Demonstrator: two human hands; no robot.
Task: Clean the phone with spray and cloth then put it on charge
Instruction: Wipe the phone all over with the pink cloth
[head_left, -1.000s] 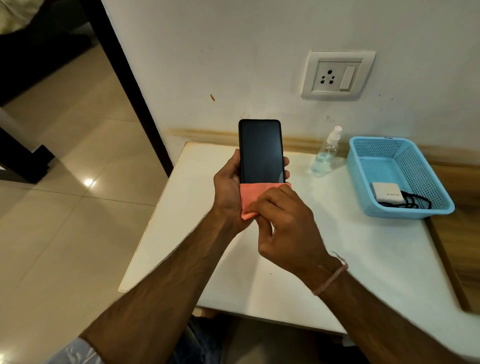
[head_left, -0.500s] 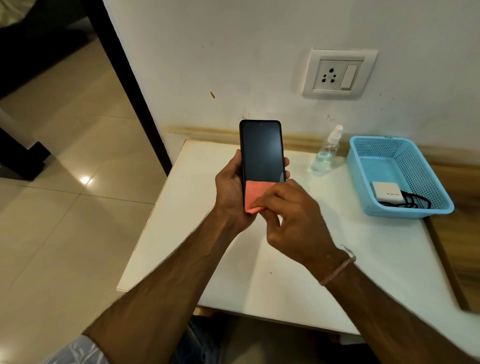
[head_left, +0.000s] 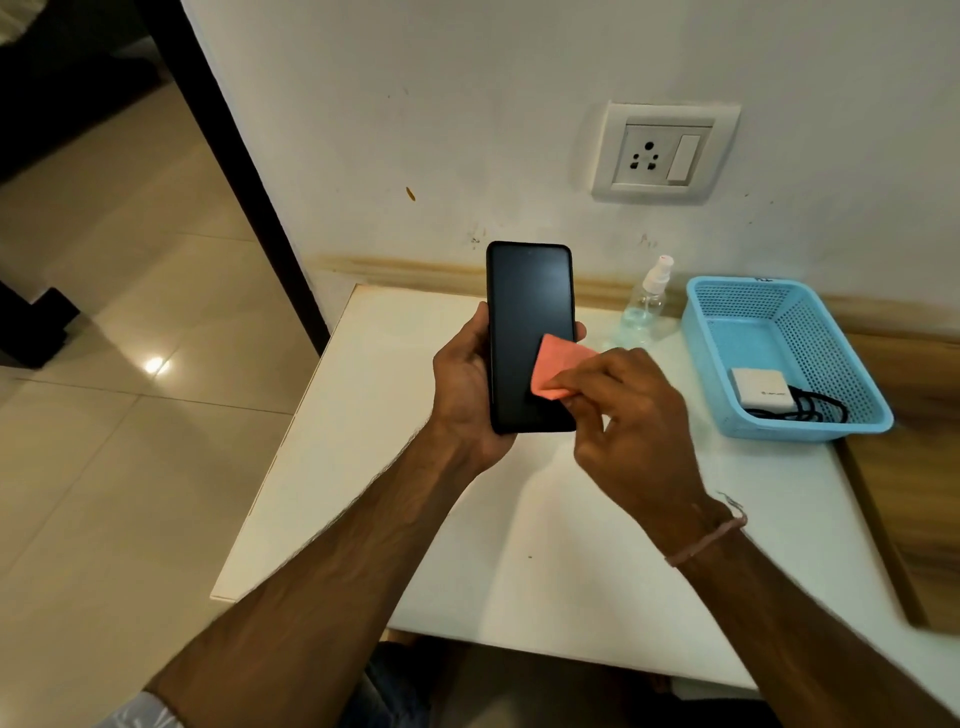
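My left hand (head_left: 465, 387) grips a black phone (head_left: 524, 312) upright above the white table (head_left: 519, 561), its dark screen facing me. My right hand (head_left: 628, 415) pinches a folded pink cloth (head_left: 558, 366) against the lower right part of the screen. A clear spray bottle (head_left: 647, 301) with a white nozzle stands on the table by the wall, right of the phone. A white charger (head_left: 758, 387) with a black cable (head_left: 810, 408) lies inside the blue basket (head_left: 727, 301). A white wall socket (head_left: 665, 153) with a switch sits above the table.
The blue perforated basket stands at the table's back right corner. A wooden surface (head_left: 914, 467) adjoins the table on the right. Tiled floor (head_left: 130, 415) and a dark door frame (head_left: 228, 150) lie to the left.
The cloth has moved up from the phone's bottom edge and tilted to the right side of the screen. The phone's lower end is now uncovered. My left hand keeps holding the phone.
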